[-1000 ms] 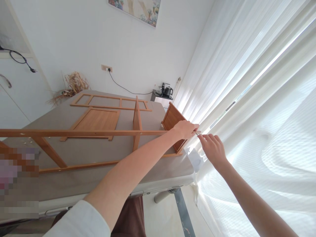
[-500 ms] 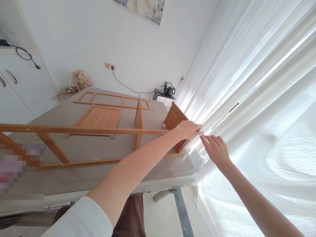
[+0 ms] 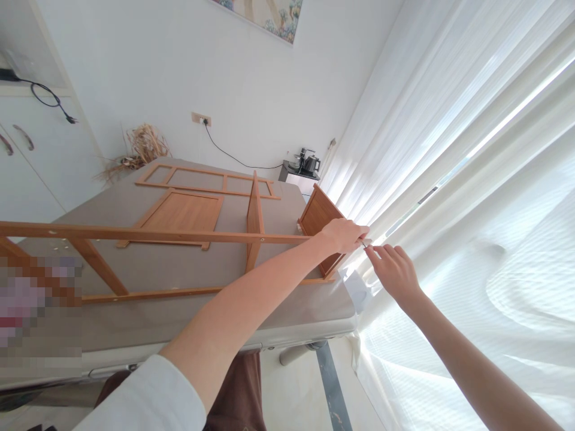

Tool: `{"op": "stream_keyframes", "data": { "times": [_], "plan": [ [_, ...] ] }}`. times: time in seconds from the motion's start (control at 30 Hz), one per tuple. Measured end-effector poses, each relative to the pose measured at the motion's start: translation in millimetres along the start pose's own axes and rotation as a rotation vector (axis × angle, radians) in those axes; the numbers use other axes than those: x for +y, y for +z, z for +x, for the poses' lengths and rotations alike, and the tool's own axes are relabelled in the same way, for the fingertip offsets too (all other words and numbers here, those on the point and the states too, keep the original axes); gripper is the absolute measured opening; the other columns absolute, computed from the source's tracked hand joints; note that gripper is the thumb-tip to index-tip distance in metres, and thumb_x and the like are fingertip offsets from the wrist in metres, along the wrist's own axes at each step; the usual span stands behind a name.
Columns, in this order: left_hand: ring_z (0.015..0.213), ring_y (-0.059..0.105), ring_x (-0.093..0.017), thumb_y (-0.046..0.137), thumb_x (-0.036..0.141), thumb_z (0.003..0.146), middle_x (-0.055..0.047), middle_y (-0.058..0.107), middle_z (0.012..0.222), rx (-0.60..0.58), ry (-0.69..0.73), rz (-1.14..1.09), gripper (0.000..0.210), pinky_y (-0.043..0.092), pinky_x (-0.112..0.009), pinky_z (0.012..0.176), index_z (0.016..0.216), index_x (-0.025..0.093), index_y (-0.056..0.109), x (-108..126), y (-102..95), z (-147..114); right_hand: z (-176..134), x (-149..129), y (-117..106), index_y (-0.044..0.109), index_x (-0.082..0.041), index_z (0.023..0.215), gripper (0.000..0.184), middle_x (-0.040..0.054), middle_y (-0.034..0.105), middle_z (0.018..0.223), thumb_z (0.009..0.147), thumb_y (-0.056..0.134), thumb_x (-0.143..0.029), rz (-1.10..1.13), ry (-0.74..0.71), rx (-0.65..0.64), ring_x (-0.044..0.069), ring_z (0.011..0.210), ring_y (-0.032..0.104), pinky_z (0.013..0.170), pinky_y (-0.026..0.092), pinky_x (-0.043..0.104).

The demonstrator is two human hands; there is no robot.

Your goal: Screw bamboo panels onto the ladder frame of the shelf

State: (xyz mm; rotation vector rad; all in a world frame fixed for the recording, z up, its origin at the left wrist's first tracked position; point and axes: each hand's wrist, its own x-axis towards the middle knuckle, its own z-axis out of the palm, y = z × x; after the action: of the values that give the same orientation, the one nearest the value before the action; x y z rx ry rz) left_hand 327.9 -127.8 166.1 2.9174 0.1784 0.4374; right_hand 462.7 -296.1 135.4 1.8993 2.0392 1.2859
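My left hand [image 3: 344,235] is closed around the right end of a wooden frame [image 3: 197,235] that stands on edge on the table. Close beside it, my right hand [image 3: 398,269] pinches a thin metal rod [image 3: 365,243] at the frame's end. It is too small to tell exactly what kind of tool or part it is. An upright wooden panel [image 3: 320,209] meets the frame under my left hand, which hides part of that joint. Further left, a second upright panel [image 3: 254,212] crosses the frame.
On the grey-brown table [image 3: 291,308] lie a flat wooden panel [image 3: 182,215] and a ladder-like wooden frame [image 3: 197,181]. Dried stalks [image 3: 146,142] are at the far left corner. A kettle [image 3: 311,163] stands on a small cabinet behind. White curtains [image 3: 494,251] hang close on the right.
Both hands stay at the frame's right end. The thin metal rod between my right fingers sits at a slightly different angle. The view has shifted slightly.
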Motion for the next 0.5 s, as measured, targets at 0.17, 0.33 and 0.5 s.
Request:
{"op": "stream_keyframes", "data": {
  "times": [0.17, 0.33, 0.5],
  "plan": [
    [0.094, 0.066, -0.026, 0.041, 0.032, 0.096, -0.008, 0.071, 0.105, -0.003, -0.003, -0.003, 0.023, 0.05, -0.036, 0.079, 0.11, 0.023, 0.057, -0.2, -0.4, 0.7, 0.9, -9.7, 5.3, 0.064, -0.022, 0.088, 0.028, 0.0036, 0.072, 0.076, 0.1, 0.046, -0.038, 0.419, 0.427, -0.065, 0.019, 0.07, 0.064, 0.068, 0.04, 0.031],
    [0.092, 0.066, -0.026, 0.043, 0.033, 0.095, -0.007, 0.071, 0.104, -0.001, 0.006, 0.003, 0.022, 0.05, -0.036, 0.076, 0.109, 0.023, 0.057, -1.3, 0.4, 0.9, 5.3, -23.5, 1.2, 0.067, -0.024, 0.085, 0.036, 0.0002, 0.076, 0.082, 0.093, 0.053, -0.057, 0.778, 0.797, -0.129, 0.02, 0.076, 0.073, 0.073, 0.05, 0.031],
    [0.089, 0.067, -0.025, 0.042, 0.031, 0.095, -0.007, 0.071, 0.1, 0.011, 0.009, 0.01, 0.021, 0.049, -0.035, 0.073, 0.108, 0.023, 0.057, -1.9, 1.0, 1.0, 1.3, -32.3, 1.0, 0.068, -0.024, 0.084, 0.04, 0.0011, 0.077, 0.084, 0.092, 0.052, -0.061, 0.745, 0.847, -0.078, 0.021, 0.077, 0.073, 0.074, 0.05, 0.032]
  ]
}}
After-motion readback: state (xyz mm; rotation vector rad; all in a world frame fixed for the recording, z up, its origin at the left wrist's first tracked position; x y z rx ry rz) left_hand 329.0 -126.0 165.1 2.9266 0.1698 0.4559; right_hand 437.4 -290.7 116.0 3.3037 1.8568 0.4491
